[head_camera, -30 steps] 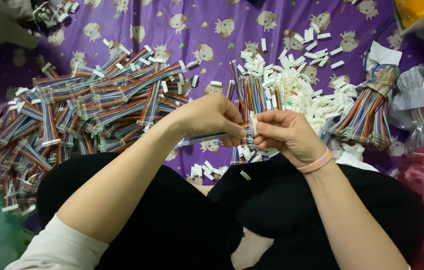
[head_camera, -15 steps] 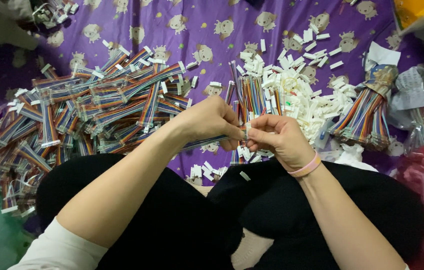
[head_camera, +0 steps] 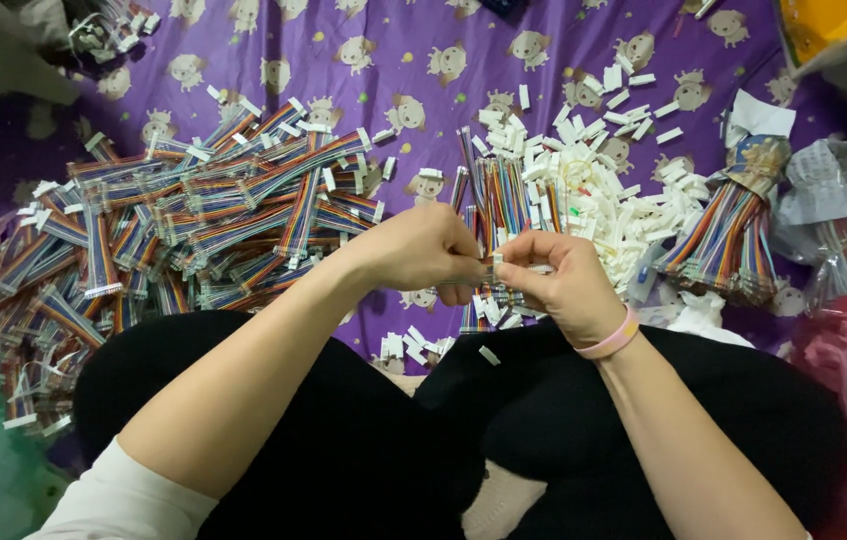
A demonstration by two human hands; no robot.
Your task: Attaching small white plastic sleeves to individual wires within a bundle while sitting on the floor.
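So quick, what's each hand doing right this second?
Left hand: closed, pinching the end of a rainbow ribbon cable.
Right hand: closed, fingertips on a small white connector at that cable's end.

Two hands meet over a lap, pinching a small white connector between them.

The left hand [head_camera: 424, 250] and right hand [head_camera: 559, 285] touch at the white connector [head_camera: 495, 268], in front of a rainbow ribbon cable [head_camera: 499, 200]. A heap of finished cables [head_camera: 194, 220] lies left on the purple cloth [head_camera: 394, 40]; loose white connectors [head_camera: 604, 190] pile right, beside a tied cable bundle [head_camera: 729, 235].
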